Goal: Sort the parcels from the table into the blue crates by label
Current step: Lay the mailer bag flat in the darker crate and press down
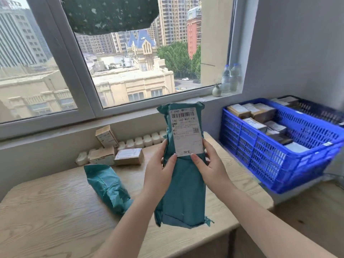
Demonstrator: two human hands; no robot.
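The person holds the long teal plastic parcel upright above the pale wooden worktop, the left hand and right hand gripping its sides, and the blue plastic crate sits off to the right, nearer the right hand.

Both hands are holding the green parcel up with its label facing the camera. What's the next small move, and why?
Probably carry the green parcel right, toward the blue crate. The left hand and right hand grip it upright above the table, and its label is already readable, "W01" showing. That crate holds only small brown boxes, so check that it matches W01 before dropping.
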